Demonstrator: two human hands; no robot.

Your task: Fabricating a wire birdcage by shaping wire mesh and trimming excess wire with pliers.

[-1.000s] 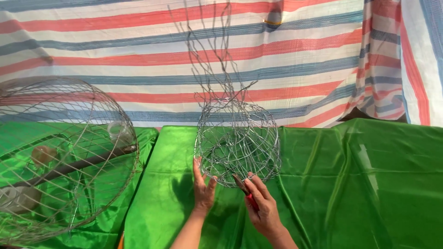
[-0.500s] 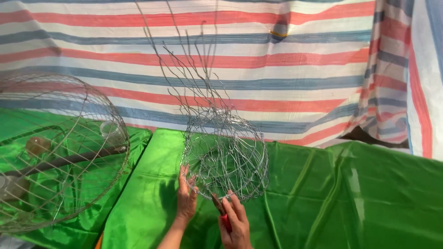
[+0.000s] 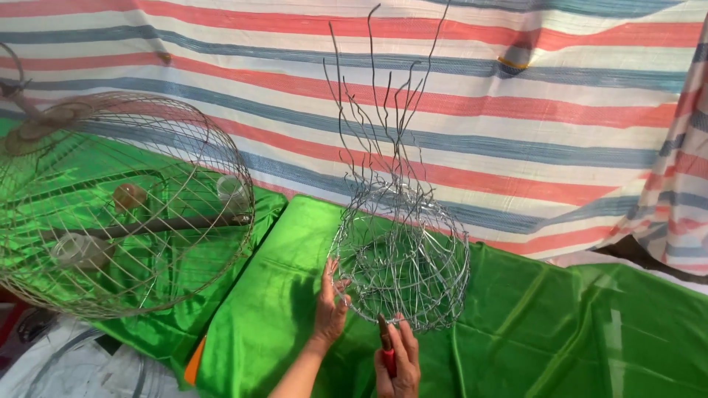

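Wire fills most of what we see: a rounded basket of thin silvery wire mesh (image 3: 402,262) stands on the shiny green cloth (image 3: 575,332) that covers the table, with its loose wire ends rising in a crooked bundle against the striped red, blue and white tarpaulin (image 3: 516,110) behind. The mesh is so fine that we cannot follow single strands where they cross, and the upper tips run close to the top edge of the view. Our left hand (image 3: 330,306) is raised palm-forward against the basket's left side, fingers apart and stretched upward, the fingertips touching the mesh; the forearm comes up from the bottom edge and is cut off there. Our right hand (image 3: 396,361) sits low beneath the basket's bottom rim, fingers curled together around a small tool with red handles (image 3: 386,352). Only a short dark tip and a strip of red show between the fingers, so we cannot tell what kind of tool it is, and the wrist is cut off by the frame. To the left, well apart, lies a large domed cage of brownish wire (image 3: 125,206), its left part cut off; through its bars we make out a dark perch and small pale cups, blurred by the mesh in front of them
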